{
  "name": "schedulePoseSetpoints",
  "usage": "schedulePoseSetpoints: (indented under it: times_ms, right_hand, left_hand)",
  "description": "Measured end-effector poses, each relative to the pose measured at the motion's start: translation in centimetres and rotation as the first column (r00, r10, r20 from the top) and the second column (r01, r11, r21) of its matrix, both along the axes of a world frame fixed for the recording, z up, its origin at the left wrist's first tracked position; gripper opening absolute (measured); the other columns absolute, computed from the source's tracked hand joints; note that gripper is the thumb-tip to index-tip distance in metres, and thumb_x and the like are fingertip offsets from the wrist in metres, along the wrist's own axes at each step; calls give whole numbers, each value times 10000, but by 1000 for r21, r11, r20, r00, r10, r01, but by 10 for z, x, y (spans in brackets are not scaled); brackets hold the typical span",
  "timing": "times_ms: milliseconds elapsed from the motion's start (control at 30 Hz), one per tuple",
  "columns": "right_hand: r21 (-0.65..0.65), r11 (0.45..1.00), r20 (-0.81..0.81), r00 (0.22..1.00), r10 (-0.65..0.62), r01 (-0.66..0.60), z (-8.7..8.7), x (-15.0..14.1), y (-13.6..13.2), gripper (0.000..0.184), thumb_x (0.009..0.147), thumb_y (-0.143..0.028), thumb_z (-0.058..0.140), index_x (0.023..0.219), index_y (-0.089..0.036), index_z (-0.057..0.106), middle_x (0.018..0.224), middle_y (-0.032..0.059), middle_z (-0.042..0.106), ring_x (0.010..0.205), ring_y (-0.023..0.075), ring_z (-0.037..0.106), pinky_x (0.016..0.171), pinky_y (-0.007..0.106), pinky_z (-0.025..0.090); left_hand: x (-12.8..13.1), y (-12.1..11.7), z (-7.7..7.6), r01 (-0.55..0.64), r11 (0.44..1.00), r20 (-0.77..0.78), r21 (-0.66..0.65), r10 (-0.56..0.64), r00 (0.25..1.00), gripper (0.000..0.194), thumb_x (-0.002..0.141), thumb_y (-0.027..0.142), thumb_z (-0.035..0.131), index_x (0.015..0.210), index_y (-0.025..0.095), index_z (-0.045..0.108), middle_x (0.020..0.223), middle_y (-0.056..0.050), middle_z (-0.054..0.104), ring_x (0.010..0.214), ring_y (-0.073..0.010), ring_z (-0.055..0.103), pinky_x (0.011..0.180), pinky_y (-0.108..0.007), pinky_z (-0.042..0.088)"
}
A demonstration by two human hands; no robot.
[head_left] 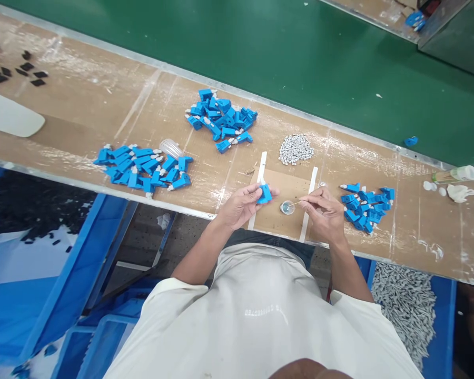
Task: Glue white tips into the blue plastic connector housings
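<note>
Between the thumb and fingers of my left hand (242,206) is a blue plastic part (264,194) with a small white tip at its top. My right hand (324,215) pinches a thin wooden stick (296,203). The stick's far end reaches the small round cup (287,207), which has a bluish-grey content that I cannot identify. This cup rests on a cardboard sheet (274,223) marked by two white tape strips, and it sits between my hands. A pile of similar blue parts (367,208) lies just beyond my right hand.
More blue parts lie in a back pile (223,118) and a left pile (142,167) beside a clear plastic cup (171,148). Small grey pieces (296,149) are heaped behind the cardboard. A bottle (455,175) lies far right. Beyond the bench runs a green surface (260,47).
</note>
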State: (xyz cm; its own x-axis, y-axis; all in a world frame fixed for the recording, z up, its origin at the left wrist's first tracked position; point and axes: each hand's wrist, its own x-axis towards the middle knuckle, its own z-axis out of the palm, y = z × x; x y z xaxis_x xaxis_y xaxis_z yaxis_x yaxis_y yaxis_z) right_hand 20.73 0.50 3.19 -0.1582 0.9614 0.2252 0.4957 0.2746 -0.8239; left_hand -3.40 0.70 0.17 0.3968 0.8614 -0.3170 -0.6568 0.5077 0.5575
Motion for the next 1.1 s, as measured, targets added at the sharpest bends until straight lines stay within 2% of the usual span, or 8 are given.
schedulePoseSetpoints:
  times_ms: [133, 233, 367, 500, 600, 700, 1100]
  right_hand:
    - [23, 999, -113, 993, -40, 43, 7, 2, -1, 69, 874, -295, 768, 863, -254, 823, 770, 16, 674, 704, 164, 605, 568, 287, 473]
    - [37, 997, -233, 971, -59, 70, 15, -1, -2, 47, 878, -267, 771, 867, -245, 811, 779, 10, 678, 653, 139, 592, 509, 258, 463]
    - [108, 990, -317, 947, -50, 88, 30, -10, -6, 72, 907, -289, 756, 883, -229, 787, 789, 21, 711, 621, 142, 612, 470, 255, 490]
    - [215, 975, -245, 969, -8, 62, 41, -19, -13, 65, 946, -250, 710, 961, -244, 773, 834, 34, 748, 701, 174, 670, 539, 288, 539]
    - [312, 950, -143, 990, 21, 25, 42, -23, -16, 101, 959, -208, 684, 998, -259, 762, 847, 30, 758, 736, 189, 692, 636, 329, 562]
    - [372, 928, -83, 996, 36, -3, 39, -25, -16, 113, 963, -194, 670, 1007, -260, 751, 841, 25, 758, 719, 187, 691, 647, 333, 554]
    - [343, 938, 8, 999, 46, -46, 37, -27, -13, 94, 977, -244, 656, 1012, -276, 738, 821, 22, 761, 732, 201, 694, 679, 365, 556]
  left_hand:
    - [1, -3, 4, -21, 1000, -17, 20, 22, 1000, 388, 698, 373, 929, 936, 108, 776, 1106, -170, 780, 1196, -302, 685, 1038, -371, 488]
    - [5, -6, 5, 13, 1000, -26, -1, -13, 1000, 422, 676, 374, 947, 952, 97, 789, 1012, -136, 777, 968, -212, 715, 893, -302, 518]
    - [14, -8, 7, 110, 994, -14, -19, -111, 994, 443, 686, 422, 940, 944, 89, 801, 857, -81, 741, 740, -117, 652, 699, -225, 518]
    - [21, -9, 12, 190, 982, 6, -6, -190, 982, 456, 683, 466, 935, 902, 87, 806, 752, -50, 695, 693, -97, 625, 638, -187, 515]
    - [23, -10, 13, 207, 978, 17, 2, -207, 978, 460, 675, 484, 935, 873, 90, 803, 736, -44, 684, 681, -91, 621, 631, -179, 516]
    - [23, -10, 13, 217, 976, 25, 3, -217, 976, 459, 672, 487, 937, 849, 88, 797, 738, -40, 679, 664, -84, 612, 624, -178, 512]
    - [24, -11, 8, 238, 971, 32, -5, -238, 971, 447, 679, 487, 931, 851, 100, 788, 758, -43, 696, 651, -82, 593, 636, -190, 505]
